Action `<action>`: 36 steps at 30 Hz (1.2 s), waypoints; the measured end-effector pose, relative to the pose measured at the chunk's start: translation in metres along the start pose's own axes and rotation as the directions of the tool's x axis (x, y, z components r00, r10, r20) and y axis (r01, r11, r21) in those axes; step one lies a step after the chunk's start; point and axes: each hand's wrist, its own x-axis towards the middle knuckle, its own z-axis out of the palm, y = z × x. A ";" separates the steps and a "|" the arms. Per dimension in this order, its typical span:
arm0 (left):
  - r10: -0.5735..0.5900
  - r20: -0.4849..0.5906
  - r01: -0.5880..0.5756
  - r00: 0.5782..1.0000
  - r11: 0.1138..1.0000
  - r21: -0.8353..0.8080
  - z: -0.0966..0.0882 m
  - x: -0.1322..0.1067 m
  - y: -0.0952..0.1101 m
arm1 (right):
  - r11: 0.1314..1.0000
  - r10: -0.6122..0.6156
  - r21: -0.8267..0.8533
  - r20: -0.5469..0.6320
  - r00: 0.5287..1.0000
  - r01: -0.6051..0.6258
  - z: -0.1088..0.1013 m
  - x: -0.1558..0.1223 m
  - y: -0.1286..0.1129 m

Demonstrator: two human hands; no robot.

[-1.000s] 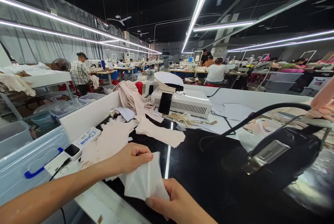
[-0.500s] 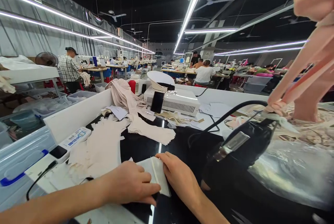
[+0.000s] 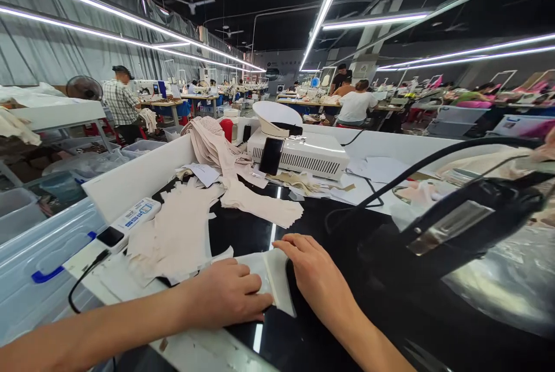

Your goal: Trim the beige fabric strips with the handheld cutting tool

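Observation:
A small white fabric piece (image 3: 275, 279) lies flat on the glossy black table (image 3: 329, 326) near its front edge. My left hand (image 3: 228, 297) rests on the piece's left part, fingers stretched flat and pressed down. My right hand (image 3: 316, 279) lies flat on its right edge, fingers extended toward the left. A black iron (image 3: 459, 227) with a metal plate and a black cord stands just right of my right hand.
Beige cut fabric pieces (image 3: 177, 233) are stacked to the left, more of them (image 3: 255, 204) behind. A white machine (image 3: 303, 158) with a phone (image 3: 272, 156) leaning on it stands at the back. A white handheld device (image 3: 130, 221) and a clear bin (image 3: 39, 256) sit left. Other workers sit at far tables.
A second ago both hands held the white piece up off the table. It now lies flat under both hands. The camera has shifted slightly.

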 end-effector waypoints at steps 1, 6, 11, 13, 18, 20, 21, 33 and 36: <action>-0.006 0.009 0.006 1.000 1.000 -0.011 -0.001 0.000 -0.001 | 0.999 -0.018 0.028 0.009 1.000 0.018 0.000 -0.001 -0.003; -0.002 0.024 0.003 1.000 0.999 -0.036 -0.005 -0.009 -0.005 | 0.997 -0.039 0.075 0.034 0.999 0.036 0.002 -0.007 -0.012; -0.128 0.081 0.129 0.989 0.992 -0.009 -0.016 -0.031 -0.002 | 0.998 -0.031 0.060 0.035 0.999 0.029 0.003 -0.011 -0.015; -0.272 0.162 0.277 0.949 0.961 -0.009 -0.026 -0.039 0.000 | 0.998 -0.036 0.054 0.035 0.999 0.034 0.004 -0.012 -0.017; -0.536 0.347 0.598 0.770 0.796 -0.096 -0.051 -0.042 -0.001 | 0.999 -0.047 0.016 0.033 0.998 0.047 0.007 -0.013 -0.020; -0.568 0.325 0.629 0.756 0.768 -0.121 -0.055 -0.037 -0.005 | 0.998 -0.059 -0.005 0.035 0.998 0.059 0.009 -0.014 -0.022; -0.571 0.294 0.624 0.766 0.772 -0.126 -0.056 -0.033 -0.008 | 0.998 -0.064 -0.017 0.034 0.997 0.065 0.010 -0.014 -0.023; -0.531 0.298 0.598 0.793 0.771 -0.217 -0.046 -0.006 -0.030 | 0.985 -0.110 -0.140 -0.030 0.993 0.105 0.003 -0.021 -0.035; -0.533 0.289 0.593 0.795 0.783 -0.188 -0.046 -0.011 -0.031 | 0.984 -0.118 -0.137 -0.049 0.992 0.111 0.001 -0.020 -0.039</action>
